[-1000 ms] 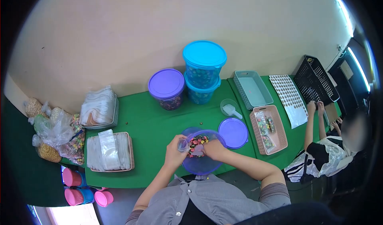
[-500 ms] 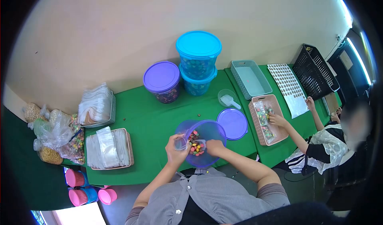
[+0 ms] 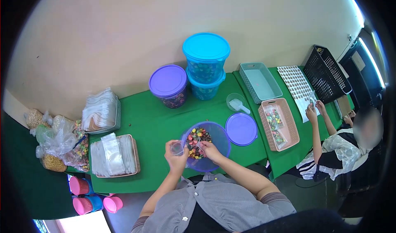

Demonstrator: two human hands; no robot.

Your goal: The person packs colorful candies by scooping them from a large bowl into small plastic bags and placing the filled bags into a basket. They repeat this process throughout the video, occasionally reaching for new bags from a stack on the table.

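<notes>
A purple tub (image 3: pixel 222 148) of colourful candies (image 3: pixel 199 137) stands in front of me at the table's front edge. My left hand (image 3: pixel 176 156) is closed round a small clear cup (image 3: pixel 177 149) at the tub's left rim. Inside the tub, my right hand (image 3: pixel 211 151) grips a small clear scoop (image 3: pixel 200 145) over the candies. To the right lies a round purple lid (image 3: pixel 241 129). Behind it, a clear bowl with a white scoop (image 3: pixel 236 104) rests on the green cloth.
Lidded tubs (image 3: pixel 168 82) and stacked blue tubs (image 3: pixel 206 47) stand behind. Baskets of plastic bags (image 3: pixel 113 154) are left. At right are a pink basket (image 3: pixel 288 127), a green basket (image 3: pixel 260 82), a sticker sheet (image 3: pixel 295 84), a black basket (image 3: pixel 326 74) and a co-worker (image 3: pixel 330 150).
The purple tub has gone from tilted to more upright. My right hand has shifted left with the scoop, my left hand slightly left. The co-worker's hand has left the pink basket for the sticker sheet.
</notes>
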